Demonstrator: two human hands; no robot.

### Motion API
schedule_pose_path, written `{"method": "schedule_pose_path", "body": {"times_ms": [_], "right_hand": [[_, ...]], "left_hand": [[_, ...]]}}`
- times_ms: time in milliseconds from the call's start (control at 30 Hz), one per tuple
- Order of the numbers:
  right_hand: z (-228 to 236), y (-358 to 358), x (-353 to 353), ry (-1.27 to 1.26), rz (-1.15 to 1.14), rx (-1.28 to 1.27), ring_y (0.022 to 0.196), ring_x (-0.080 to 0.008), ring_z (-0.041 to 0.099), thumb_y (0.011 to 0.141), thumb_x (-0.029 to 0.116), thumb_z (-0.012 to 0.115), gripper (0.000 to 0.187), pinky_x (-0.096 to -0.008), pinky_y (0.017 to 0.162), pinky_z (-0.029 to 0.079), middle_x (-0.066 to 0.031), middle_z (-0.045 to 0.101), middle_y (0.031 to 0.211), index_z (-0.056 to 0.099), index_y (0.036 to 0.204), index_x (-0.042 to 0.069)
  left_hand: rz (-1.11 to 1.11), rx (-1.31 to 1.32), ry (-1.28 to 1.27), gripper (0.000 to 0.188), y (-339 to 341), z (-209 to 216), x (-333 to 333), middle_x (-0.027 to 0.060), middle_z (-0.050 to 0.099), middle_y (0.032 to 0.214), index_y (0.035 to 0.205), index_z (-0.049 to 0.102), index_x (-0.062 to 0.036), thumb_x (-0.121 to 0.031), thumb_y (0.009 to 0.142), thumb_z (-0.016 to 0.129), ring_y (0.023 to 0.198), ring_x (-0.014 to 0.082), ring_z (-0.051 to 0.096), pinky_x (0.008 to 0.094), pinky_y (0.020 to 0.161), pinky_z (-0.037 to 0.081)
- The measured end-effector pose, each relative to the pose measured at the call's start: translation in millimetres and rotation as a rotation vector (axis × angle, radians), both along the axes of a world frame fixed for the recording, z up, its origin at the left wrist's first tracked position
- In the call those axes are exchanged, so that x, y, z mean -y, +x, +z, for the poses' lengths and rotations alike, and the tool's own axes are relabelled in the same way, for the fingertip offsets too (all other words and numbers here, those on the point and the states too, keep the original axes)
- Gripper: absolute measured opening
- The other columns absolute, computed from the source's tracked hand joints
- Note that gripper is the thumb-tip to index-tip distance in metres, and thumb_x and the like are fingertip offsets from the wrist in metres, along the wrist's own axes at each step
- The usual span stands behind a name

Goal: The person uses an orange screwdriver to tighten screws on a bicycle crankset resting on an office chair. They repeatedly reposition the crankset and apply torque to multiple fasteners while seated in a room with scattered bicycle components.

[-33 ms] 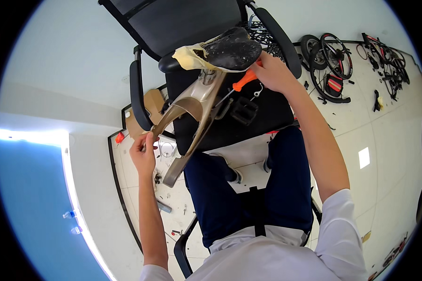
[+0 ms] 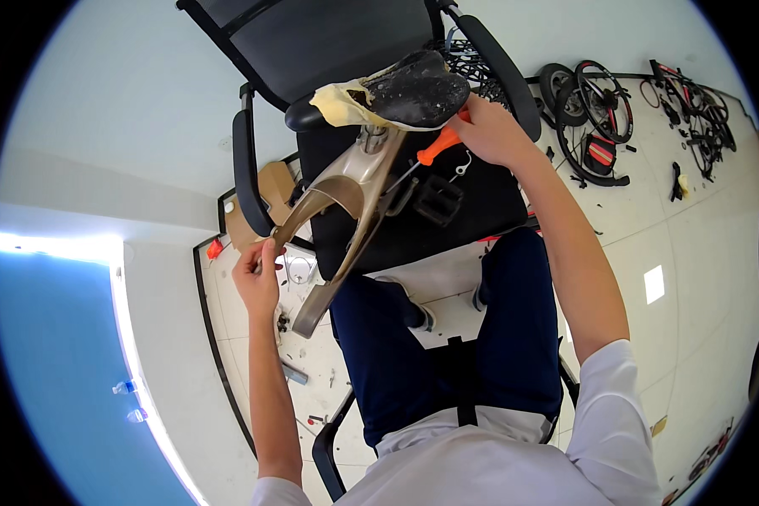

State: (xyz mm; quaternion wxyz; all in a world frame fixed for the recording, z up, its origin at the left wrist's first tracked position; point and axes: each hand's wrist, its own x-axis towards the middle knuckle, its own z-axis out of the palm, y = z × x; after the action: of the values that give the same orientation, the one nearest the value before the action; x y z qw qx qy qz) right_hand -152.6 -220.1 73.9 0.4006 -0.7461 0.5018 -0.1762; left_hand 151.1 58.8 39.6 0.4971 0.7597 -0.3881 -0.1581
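Your left hand is closed around the lower end of one arm of the tan bike frame piece, fingers wrapped tight. That frame piece lies tilted across the black office chair in front of you, its lower ends hanging off the chair's near edge. A worn black saddle with torn yellow foam sits on the frame's top end, over the chair seat's far side. Your right hand is fisted on an orange-handled screwdriver, whose shaft points toward the frame, just below the saddle. A black pedal rests on the chair seat beside the frame. Bike wheels lie on the floor right of the chair. No containers with contents visible.
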Motion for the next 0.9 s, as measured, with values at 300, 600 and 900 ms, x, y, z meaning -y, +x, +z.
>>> {"method": "schedule_pose_path", "body": {"times_ms": [300,600,900], "right_hand": [[-29,6,6,0.427,0.089,0.874,0.091,-0.0184,0.067,0.089,0.008,0.059,0.021,-0.0320,0.082,0.054,-0.0110,0.067,0.100,0.061,0.107,-0.001],[-21,18,7,0.089,-0.049,0.368,0.075,-0.0169,0.068,0.094,0.012,0.052,0.019,-0.0295,0.076,0.054,-0.0071,0.069,0.081,0.064,0.102,-0.001],[-40,8,25,-0.006,0.117,0.315,0.094,-0.0141,0.065,0.092,0.011,0.058,0.025,-0.0281,0.075,0.054,-0.0071,0.068,0.100,0.063,0.115,0.003]], "left_hand": [[-0.010,-0.006,0.008,0.024,-1,2,2,0.0097,0.071,0.080,0.097,0.068,0.0029,-0.021,0.094,0.065,0.076,0.0119,0.068,0.0234,0.060,0.051],[-0.009,0.007,0.002,0.023,-1,1,0,0.0094,0.071,0.082,0.097,0.068,0.0031,-0.020,0.095,0.064,0.076,0.0116,0.067,0.0228,0.061,0.051],[-0.015,0.012,0.022,0.022,-6,6,1,0.0082,0.071,0.081,0.096,0.068,0.0023,-0.019,0.095,0.063,0.076,0.0112,0.067,0.0229,0.061,0.051]]}}
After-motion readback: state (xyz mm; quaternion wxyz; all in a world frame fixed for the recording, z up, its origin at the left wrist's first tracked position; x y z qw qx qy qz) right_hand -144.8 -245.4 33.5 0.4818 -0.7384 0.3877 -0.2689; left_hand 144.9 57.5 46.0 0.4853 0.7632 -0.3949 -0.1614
